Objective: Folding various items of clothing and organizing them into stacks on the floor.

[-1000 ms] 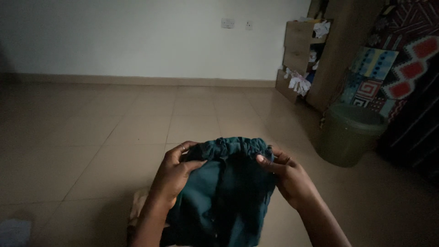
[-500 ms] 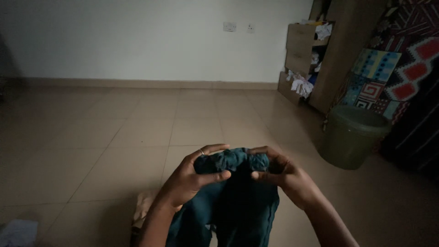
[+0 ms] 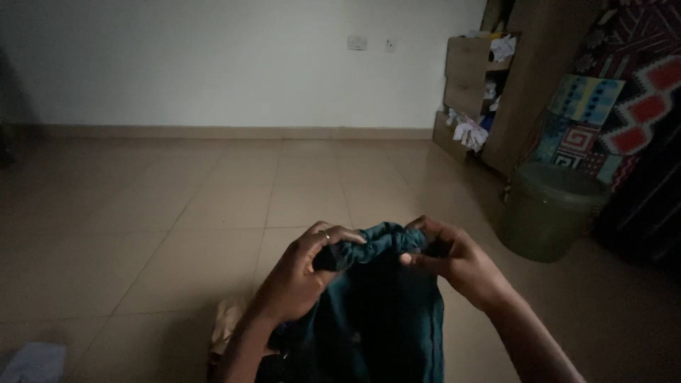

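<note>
Teal garment (image 3: 376, 312) is held up above the floor (image 3: 213, 206), left of the bucket (image 3: 546, 213), its gathered waistband pinched by the left hand (image 3: 301, 273) and right hand (image 3: 457, 259), both grips clamped on it, probably so the rest hangs free.

Both forearms rise from the bottom edge and angle inward, so the two hands meet near the middle, close together at the same height. The left hand (image 3: 301, 273) is curled, its fingers bent over the top and its thumb tucked underneath in a pinching grip; a ring shows on one finger. The right hand (image 3: 461, 262) mirrors it, with fingers hooked forward and the thumb pointing inward toward the left hand. Both wrists are slightly bent.
</note>
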